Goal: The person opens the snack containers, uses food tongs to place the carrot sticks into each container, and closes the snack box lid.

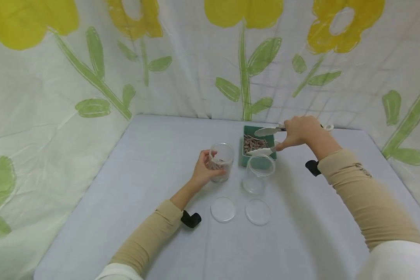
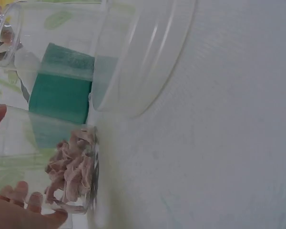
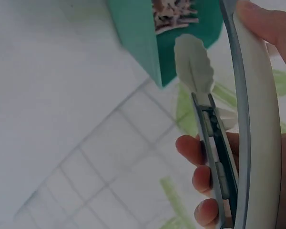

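Note:
My left hand grips a clear plastic jar that stands on the table. Brownish, strip-like pieces lie in the bottom of that jar. In my right hand are tongs with white scalloped tips, their two arms spread apart. The tips are at a green bin holding more brownish strips; I see nothing pinched between them. A second clear jar stands in front of the bin, with no pieces visible in it.
Two clear round lids lie flat on the table in front of the jars, side by side. Behind the pale table hangs a white sheet painted with yellow flowers and green leaves.

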Demonstrator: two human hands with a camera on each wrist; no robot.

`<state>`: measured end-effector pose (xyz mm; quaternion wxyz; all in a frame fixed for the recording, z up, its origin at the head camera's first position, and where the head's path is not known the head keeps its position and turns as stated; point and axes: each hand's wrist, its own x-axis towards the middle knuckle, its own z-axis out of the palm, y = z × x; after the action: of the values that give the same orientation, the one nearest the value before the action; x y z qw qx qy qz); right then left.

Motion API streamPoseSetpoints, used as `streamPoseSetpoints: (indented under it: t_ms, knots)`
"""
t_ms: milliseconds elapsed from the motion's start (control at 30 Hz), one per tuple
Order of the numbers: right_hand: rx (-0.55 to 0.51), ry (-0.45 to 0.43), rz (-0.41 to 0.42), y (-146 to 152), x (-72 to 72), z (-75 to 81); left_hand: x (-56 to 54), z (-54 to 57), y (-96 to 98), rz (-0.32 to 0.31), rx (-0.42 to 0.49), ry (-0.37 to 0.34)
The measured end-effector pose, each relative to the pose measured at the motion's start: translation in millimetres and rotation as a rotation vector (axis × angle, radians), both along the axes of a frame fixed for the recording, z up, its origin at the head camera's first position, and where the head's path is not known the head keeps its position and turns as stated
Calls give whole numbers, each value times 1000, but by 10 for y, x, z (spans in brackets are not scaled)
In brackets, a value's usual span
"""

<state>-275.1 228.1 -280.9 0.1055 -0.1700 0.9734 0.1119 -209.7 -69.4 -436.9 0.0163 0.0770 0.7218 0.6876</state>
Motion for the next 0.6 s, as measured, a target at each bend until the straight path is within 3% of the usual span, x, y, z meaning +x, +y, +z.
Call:
streamPoseSetpoints:
  t_ms: [100, 333, 600]
  knots:
    - [-15, -26, -7, -34, -44, -127, 3, 5, 24, 24, -47, -21]
    - [-49, -29, -11, -31, -112, -324, 17, -16, 50, 23, -50, -17]
    - [-52, 18, 34, -2, -30, -457, 20, -8, 47, 38, -62, 5]
